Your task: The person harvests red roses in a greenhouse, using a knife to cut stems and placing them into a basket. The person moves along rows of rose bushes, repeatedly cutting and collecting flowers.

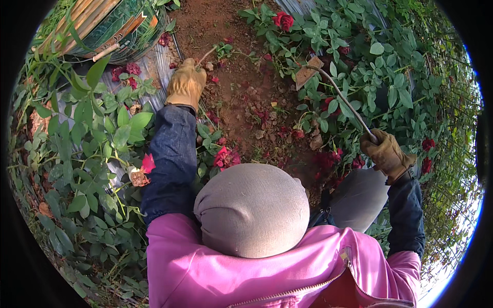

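Note:
My left hand [186,82], in a tan leather work glove, is low over the soil path at the edge of the plastic mulch. Its fingers are closed, and a thin pale plant stem [207,55] sticks out of them towards small green leaves [224,50]. My right hand [387,154], gloved too, grips the shaft of a small hand hoe [348,102]. The soil-crusted hoe blade [309,72] is raised in front of the rose leaves on the right. Red petals [263,115] and clods lie on the reddish soil [246,84] between the hands.
A green printed bucket [134,36] with a wooden bail grip [106,52] stands at the upper left, beside wooden slats [83,21]. Rose bushes [358,57] with red blooms [283,21] line the right. Leafy stems [111,134] crowd my left arm. My bent knee [252,210] is close below.

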Available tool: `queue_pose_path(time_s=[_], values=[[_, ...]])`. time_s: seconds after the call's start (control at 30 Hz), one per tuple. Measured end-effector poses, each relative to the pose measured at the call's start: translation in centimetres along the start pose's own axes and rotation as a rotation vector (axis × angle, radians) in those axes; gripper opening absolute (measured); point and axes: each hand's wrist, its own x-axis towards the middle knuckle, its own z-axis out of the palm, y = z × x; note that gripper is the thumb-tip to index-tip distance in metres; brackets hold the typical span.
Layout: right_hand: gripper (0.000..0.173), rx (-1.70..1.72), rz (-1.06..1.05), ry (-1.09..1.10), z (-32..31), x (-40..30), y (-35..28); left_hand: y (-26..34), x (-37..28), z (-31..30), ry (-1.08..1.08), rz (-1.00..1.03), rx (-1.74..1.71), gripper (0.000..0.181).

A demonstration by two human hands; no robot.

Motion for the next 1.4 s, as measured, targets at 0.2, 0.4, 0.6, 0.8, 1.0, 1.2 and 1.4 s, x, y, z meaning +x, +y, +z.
queue_pose_path(time_s=[0.2, 0.4, 0.6, 0.8, 1.0, 1.2, 1.4], values=[[0.026, -0.090, -0.127, -0.023, 0.4, 1.0, -2.5, 3.9, 4.0, 1.9, 0.073, 0.208, 0.005, 0.057], [0.026, -0.145, -0.169, 0.097, 0.0, 1.0, -2.5, 7.1, -2.4, 7.0, -0.115, 0.553, 0.067, 0.031], [0.026, -0.096, -0.210, 0.008, 0.6, 1.9, -2.6, 7.3, -16.4, 11.0, -0.514, 1.022, 0.058, 0.047], [0.033, -0.248, -0.291, -0.106, 4.6, 7.7, -8.0, 7.1, -14.3, 11.5, -0.596, 1.030, 0.122, 0.036], [0.036, -0.606, -0.242, -0.027, 4.6, 9.9, -0.2, 3.3, -7.2, 5.0, -0.209, 0.246, 0.078, 0.047], [0.029, -0.158, 0.089, -0.078, -3.9, 3.4, 6.7, 3.3, -0.7, 1.8, 0.094, 0.205, -0.274, 0.062], [0.024, 0.223, 0.032, -0.069, -2.4, 3.7, 2.2, 13.9, -5.2, 7.8, -0.260, 0.813, 0.103, 0.063]])
